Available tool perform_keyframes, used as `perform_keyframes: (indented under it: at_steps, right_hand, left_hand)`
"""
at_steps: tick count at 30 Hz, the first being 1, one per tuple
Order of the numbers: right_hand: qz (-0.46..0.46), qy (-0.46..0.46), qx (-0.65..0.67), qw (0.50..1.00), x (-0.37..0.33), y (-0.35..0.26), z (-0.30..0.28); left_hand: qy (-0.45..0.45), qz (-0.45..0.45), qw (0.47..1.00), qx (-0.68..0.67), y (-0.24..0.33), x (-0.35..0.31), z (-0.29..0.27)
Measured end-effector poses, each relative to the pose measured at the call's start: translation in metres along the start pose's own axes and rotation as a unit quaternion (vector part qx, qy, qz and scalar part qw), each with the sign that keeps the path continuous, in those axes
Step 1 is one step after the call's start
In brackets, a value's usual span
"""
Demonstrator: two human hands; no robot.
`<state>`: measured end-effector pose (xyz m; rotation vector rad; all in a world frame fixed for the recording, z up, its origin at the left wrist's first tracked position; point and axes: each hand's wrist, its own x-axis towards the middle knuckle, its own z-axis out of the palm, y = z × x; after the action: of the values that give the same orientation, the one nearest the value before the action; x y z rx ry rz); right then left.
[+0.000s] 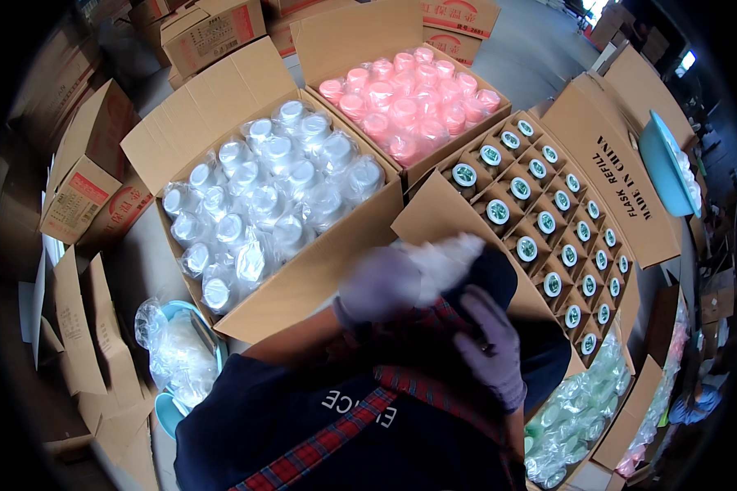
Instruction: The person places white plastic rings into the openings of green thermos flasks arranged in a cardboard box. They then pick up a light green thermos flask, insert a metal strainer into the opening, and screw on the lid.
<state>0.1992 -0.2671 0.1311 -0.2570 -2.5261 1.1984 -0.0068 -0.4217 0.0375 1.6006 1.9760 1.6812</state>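
My left hand (381,285), in a pale purple glove and smeared by motion, is over my lap. It grips a whitish, plastic-wrapped thing (449,259) whose exact kind is too blurred to make out. My right hand (493,348), gloved the same way, hovers just right of it with the fingers stretched out and nothing in them. Ahead on the left, a carton (336,245) holds several bagged, white-topped containers (268,203). To the right stands a divided carton (458,214) with upright flasks (546,222) that have green-patterned round tops.
Behind is a carton with bagged pink containers (404,112). Bagged green containers (577,409) fill a box at lower right. A blue basin with clear plastic bags (184,360) stands at lower left, another turquoise basin (659,168) at far right. Cardboard boxes (213,33) are stacked around.
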Motion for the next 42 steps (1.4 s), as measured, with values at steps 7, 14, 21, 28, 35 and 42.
perform_keyframes:
  at_steps: [7, 14, 21, 28, 35, 42]
  right_hand:
    - [0.252, 0.290, 0.053, 0.922, -0.069, 0.065, -0.042]
    - [0.253, 0.278, -0.041, 0.926, -0.116, 0.064, -0.054]
    - [0.355, 0.337, 0.006, 0.872, -0.177, 0.045, -0.080]
    - [0.452, 0.526, 0.018, 0.720, -0.291, 0.123, -0.070]
    - [0.677, 0.379, -0.275, 0.568, -0.435, 0.177, -0.003]
    - [0.723, 0.367, -0.226, 0.539, -0.453, 0.197, -0.072]
  left_hand:
    - [0.120, -0.198, 0.964, -0.128, -0.219, 0.093, -0.010]
    - [-0.179, -0.318, 0.912, -0.185, -0.298, 0.215, 0.107]
    - [-0.128, -0.284, 0.947, -0.079, -0.290, 0.217, 0.093]
    - [-0.050, -0.279, 0.959, -0.026, -0.267, 0.170, 0.055]
    - [0.001, -0.242, 0.970, -0.001, -0.194, 0.131, 0.026]
    - [-0.012, -0.144, 0.988, -0.061, -0.137, 0.107, 0.019]
